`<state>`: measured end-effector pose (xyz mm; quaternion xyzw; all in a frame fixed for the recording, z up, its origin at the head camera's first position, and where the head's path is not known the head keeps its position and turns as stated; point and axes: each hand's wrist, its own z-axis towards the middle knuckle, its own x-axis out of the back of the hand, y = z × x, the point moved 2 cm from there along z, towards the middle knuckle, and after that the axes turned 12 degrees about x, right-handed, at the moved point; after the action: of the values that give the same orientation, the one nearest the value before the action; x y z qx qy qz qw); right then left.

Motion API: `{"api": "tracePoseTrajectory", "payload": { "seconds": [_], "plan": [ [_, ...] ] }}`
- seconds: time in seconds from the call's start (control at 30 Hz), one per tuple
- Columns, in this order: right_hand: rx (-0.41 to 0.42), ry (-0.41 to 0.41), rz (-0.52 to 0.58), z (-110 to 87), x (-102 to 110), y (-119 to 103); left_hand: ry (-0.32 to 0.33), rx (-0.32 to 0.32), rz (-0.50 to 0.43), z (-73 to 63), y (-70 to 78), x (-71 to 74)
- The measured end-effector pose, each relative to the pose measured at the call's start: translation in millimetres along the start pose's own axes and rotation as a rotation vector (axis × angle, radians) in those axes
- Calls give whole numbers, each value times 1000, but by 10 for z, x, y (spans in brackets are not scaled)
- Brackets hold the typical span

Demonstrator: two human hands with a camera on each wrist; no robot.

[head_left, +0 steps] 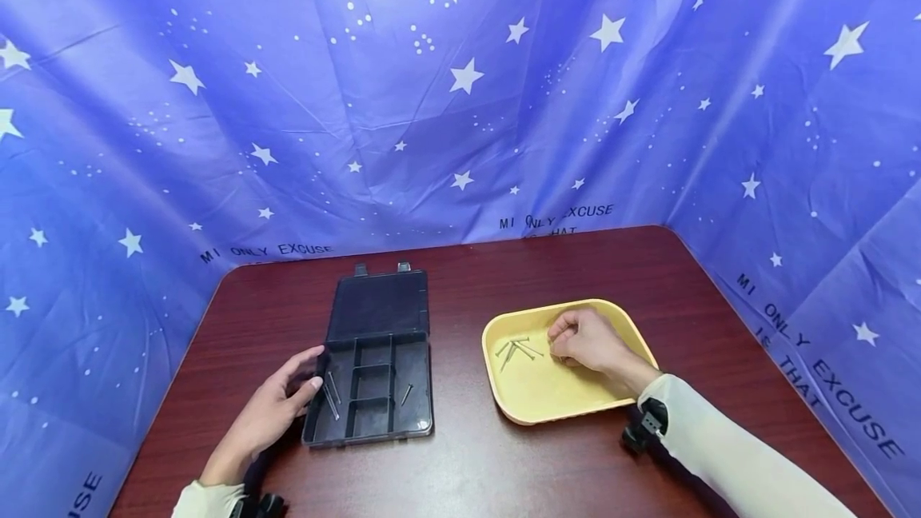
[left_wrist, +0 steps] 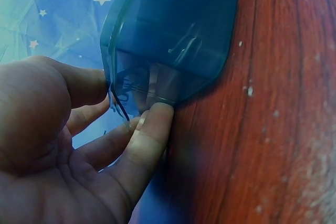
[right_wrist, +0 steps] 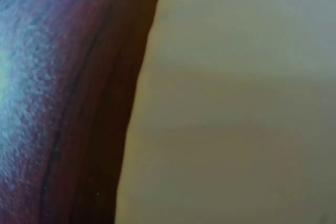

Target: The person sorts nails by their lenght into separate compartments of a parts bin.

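Note:
A black compartment box [head_left: 372, 420] lies open on the table at left, its lid folded back. My left hand [head_left: 269, 410] grips the box's left side; in the left wrist view, the thumb and fingers of that hand [left_wrist: 105, 156] pinch the box's edge [left_wrist: 173, 19]. Long screws [head_left: 332, 400] lie in the left compartment and a shorter screw [head_left: 407, 394] in the right one. On the right, my right hand [head_left: 590, 340] reaches into a yellow tray [head_left: 554, 398], fingers curled downward. Its fingertips are partly hidden, as is anything between them. Beside them lies a small pile of screws [head_left: 508, 354].
The dark red wooden table [head_left: 460, 470] stands against a blue star-printed curtain [head_left: 403, 118] at the back and sides. A pale, blurred surface [right_wrist: 226, 103] fills most of the right wrist view. Two latches [head_left: 404, 267] stick out from the lid's far edge.

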<state>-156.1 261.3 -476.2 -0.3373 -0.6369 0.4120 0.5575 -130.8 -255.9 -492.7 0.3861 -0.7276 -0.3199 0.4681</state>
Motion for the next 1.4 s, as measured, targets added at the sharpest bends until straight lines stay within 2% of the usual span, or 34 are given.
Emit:
{"api": "tracePoseTrajectory", "payload": {
  "seconds": [0.23,0.47,0.6,0.73,0.83,1.07,1.4],
  "plan": [
    [-1,-4,99,-4,1,-44,0,3,-22,-3,-11,17],
    [52,12,187,13,-2,-276,8,3,-23,-18,-18,43],
    [103,-2,248,11,-26,-428,13,7,-24,-26,-17,54],
    [186,0,242,3,-45,-580,22,2,-17,-22,-1,66],
    [238,16,253,-18,-54,-697,26,-9,-12,-12,9,70],
    [304,65,301,-51,-92,-909,24,-17,-9,9,6,65],
    [424,109,432,-106,-91,-1128,38,-28,38,25,35,39]
  ]
}}
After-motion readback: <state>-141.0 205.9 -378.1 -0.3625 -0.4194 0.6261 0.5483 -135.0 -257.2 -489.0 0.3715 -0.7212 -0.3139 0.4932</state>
